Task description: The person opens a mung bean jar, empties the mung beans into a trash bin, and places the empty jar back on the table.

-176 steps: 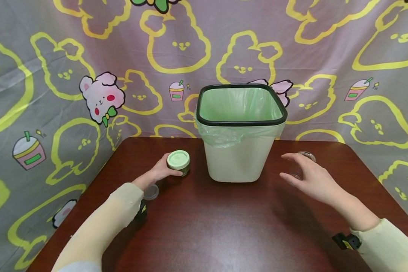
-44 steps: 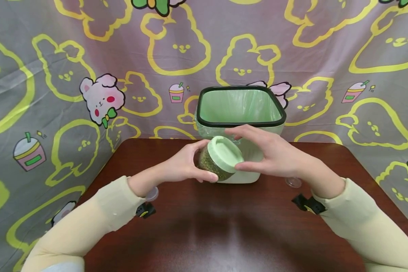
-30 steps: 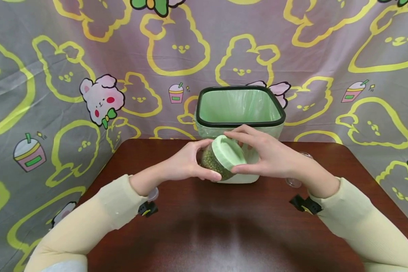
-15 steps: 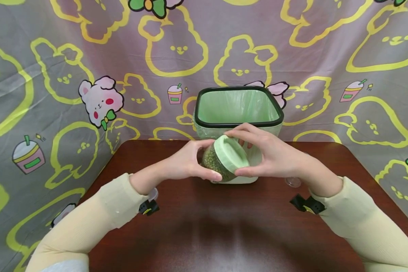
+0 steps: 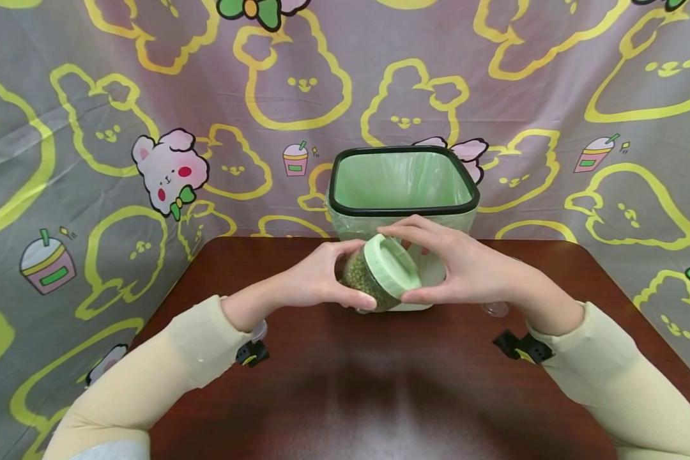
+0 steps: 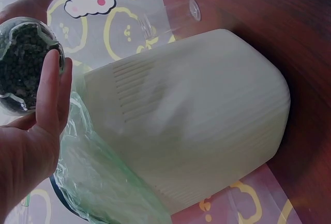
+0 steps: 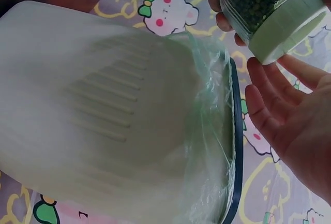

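My left hand (image 5: 322,275) grips a clear jar (image 5: 358,276) of small green beans, thumb in front and fingers round its base and far side. The jar is held up in front of the bin, tilted with its top toward the right. Across its pale green screw lid (image 5: 395,263) my right hand (image 5: 460,259) spans, thumb on the near edge and fingertips on the far edge. The lid sits on the jar. Seen from the left wrist, the jar's bottom (image 6: 23,63) shows dark beans. In the right wrist view the lid (image 7: 284,27) meets the right fingertips.
Behind the hands stands a white bin (image 5: 345,223) with a black rim and a green liner bag. A clear container (image 5: 496,308) is partly hidden by the right forearm. Another clear round piece (image 5: 259,329) shows beside the left wrist. The brown table (image 5: 368,396) meets a patterned curtain (image 5: 299,57).
The left hand has lifted the jar from the table's left to the middle and tilted it. The right hand has come from the right onto the lid; lately both shift only slightly.
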The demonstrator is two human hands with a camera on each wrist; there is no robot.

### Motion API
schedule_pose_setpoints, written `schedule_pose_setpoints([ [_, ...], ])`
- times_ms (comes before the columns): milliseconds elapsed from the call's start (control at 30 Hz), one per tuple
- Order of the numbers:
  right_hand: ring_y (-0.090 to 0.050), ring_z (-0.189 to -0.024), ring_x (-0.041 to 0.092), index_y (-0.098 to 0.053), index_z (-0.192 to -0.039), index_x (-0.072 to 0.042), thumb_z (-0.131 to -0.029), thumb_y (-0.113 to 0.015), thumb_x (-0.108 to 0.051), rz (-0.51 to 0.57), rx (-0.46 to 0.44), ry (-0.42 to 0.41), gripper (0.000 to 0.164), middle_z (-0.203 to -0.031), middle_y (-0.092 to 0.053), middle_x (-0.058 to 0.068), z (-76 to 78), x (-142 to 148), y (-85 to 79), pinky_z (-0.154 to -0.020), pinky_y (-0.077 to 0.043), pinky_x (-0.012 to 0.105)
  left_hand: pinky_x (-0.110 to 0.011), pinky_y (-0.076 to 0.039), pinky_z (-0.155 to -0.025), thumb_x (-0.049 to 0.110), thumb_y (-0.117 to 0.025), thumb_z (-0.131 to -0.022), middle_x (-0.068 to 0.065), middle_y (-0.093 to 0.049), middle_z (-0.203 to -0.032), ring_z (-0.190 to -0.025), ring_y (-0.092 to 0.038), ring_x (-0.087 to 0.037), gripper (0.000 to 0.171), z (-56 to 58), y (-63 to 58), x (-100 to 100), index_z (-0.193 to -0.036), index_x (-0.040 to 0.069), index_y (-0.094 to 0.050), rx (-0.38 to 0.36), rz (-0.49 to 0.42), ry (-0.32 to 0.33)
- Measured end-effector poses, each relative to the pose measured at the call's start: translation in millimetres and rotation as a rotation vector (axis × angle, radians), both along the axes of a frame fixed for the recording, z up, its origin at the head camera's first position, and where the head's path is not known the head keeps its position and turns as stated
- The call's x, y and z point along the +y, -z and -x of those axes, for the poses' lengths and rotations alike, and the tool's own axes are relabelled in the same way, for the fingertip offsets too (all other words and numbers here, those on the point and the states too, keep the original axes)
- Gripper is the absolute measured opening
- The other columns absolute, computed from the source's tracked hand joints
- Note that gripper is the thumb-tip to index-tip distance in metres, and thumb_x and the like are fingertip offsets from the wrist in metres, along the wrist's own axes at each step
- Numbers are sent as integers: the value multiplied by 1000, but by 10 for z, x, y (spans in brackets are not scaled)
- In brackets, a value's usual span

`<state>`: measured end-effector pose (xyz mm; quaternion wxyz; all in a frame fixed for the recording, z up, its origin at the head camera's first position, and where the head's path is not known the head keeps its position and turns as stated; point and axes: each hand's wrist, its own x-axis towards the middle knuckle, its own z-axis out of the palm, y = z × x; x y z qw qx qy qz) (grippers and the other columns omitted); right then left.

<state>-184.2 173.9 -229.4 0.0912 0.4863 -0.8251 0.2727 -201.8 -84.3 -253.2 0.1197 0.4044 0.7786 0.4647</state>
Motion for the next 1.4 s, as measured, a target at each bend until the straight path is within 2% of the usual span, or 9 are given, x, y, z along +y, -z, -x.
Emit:
schedule_pose_setpoints([
  [200, -52, -109, 8, -47, -143, -14, -79, -81, -38, -7, 23, 80, 77, -133, -49, -7, -27, -30, -14, -90, -46, 38, -37, -55, -71, 20, -80, -74, -5, -63, -103, -88, -61, -18, 58, 4, 3, -5, -125, 6, -55, -7, -6, -14],
  [333, -54, -99, 7, -49, -141, -14, -81, -78, -43, -37, 33, 154, 73, -125, -53, -7, -38, -77, -14, -82, -48, 37, -35, -53, -78, 20, -80, -75, -3, -63, -106, -94, -60, -16, 62, 9, 24, -10, -129, 6, -53, 7, 6, -16],
  [433, -54, -93, 6, -53, -137, -16, -81, -77, -45, -44, 9, 173, 67, -117, -55, -8, -45, -99, -18, -77, -48, 34, -34, -52, -80, 20, -81, -75, -3, -63, -106, -95, -60, -16, 62, 13, 39, -12, -129, 6, -53, 19, 6, -17],
  [600, -54, -90, 6, -57, -131, -17, -80, -79, -42, -18, -14, 134, 62, -111, -56, -9, -38, -116, -28, -75, -50, 33, -34, -51, -83, 19, -80, -76, -3, -63, -107, -96, -60, -16, 60, 13, 52, -21, -129, 7, -53, 15, 0, 0],
  [933, -53, -97, 6, -54, -135, -15, -79, -81, -35, 4, 2, 56, 64, -117, -54, -9, -29, -91, -30, -79, -48, 31, -34, -51, -83, 18, -79, -77, -3, -63, -107, -95, -61, -17, 60, 24, 48, -36, -129, 6, -53, 11, -11, 36],
  [1200, -51, -105, 5, -51, -138, -15, -79, -81, -39, -10, 12, 37, 70, -126, -52, -13, -29, -61, -38, -90, -44, 29, -33, -50, -85, 17, -80, -76, -3, -63, -108, -97, -60, -16, 61, 15, 31, -22, -130, 6, -53, 22, -1, 20],
  [1400, -51, -109, 5, -49, -139, -14, -79, -81, -39, -19, 18, 21, 72, -128, -51, -13, -33, -48, -45, -92, -44, 31, -33, -50, -86, 17, -81, -76, -3, -62, -110, -98, -60, -16, 62, 1, 27, -29, -130, 6, -53, 18, 8, 9],
])
